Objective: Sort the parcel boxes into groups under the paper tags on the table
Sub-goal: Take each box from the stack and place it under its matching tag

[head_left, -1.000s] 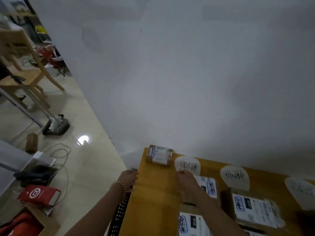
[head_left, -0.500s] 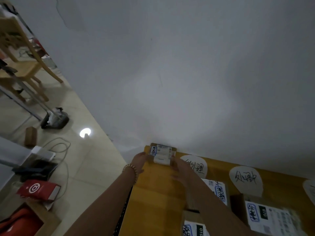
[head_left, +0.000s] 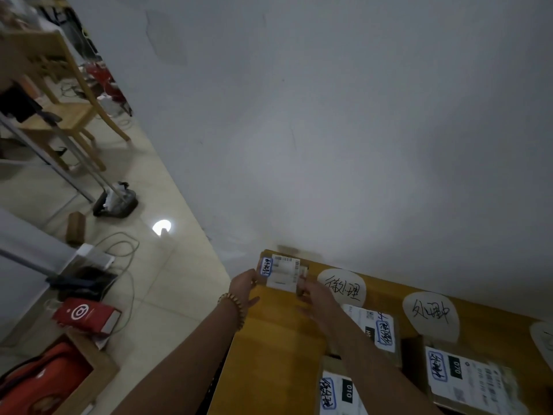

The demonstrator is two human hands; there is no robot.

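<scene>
A small brown parcel box (head_left: 282, 272) with a white shipping label sits at the far left corner of the yellow table (head_left: 278, 354). My left hand (head_left: 244, 287) grips its left side and my right hand (head_left: 312, 292) grips its right side. To the right lie white paper tags with handwriting: one tag (head_left: 342, 287) beside the box, another tag (head_left: 431, 314) further right. Below the first tag lie a labelled parcel (head_left: 380, 329) and a second parcel (head_left: 338, 393). A larger parcel (head_left: 469, 381) lies under the second tag.
A white wall (head_left: 329, 130) rises right behind the table. On the floor at left are cables, a red package (head_left: 86, 316), an open cardboard box with red contents (head_left: 45, 381), a wooden chair (head_left: 57, 85) and a stand base (head_left: 115, 200).
Both hands reached forward from the table's near part to the small box at the far corner and now grip it on both sides. The view shifted so the tags appear further right.
</scene>
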